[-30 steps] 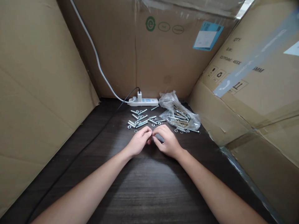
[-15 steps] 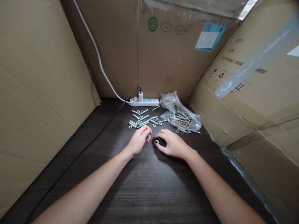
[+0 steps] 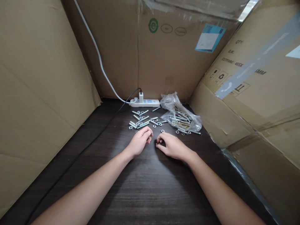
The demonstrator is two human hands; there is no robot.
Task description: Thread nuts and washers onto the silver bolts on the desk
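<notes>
My left hand [image 3: 140, 141] rests on the dark wooden table [image 3: 150, 187] with its fingers curled shut around a small bolt [image 3: 151, 133], of which only the metal tip shows at the fingertips. Just to its right, my right hand [image 3: 171, 146] lies palm down, its fingertips pinched together on the table over a washer that they cover. The two hands are a short gap apart. Beyond them lies a loose scatter of bolts, nuts and washers [image 3: 142, 120].
A clear plastic bag of bolts [image 3: 182, 118] lies at the back right. A white power strip [image 3: 146, 102] sits against the rear cardboard wall [image 3: 164, 62], with a white cable [image 3: 98, 59] running up and a black cable running left. Cardboard sheets close in both sides.
The hands parted after touching. A washer lay bare on the table by my right hand half a second ago; now the right fingertips have closed over it. My left hand has barely moved.
</notes>
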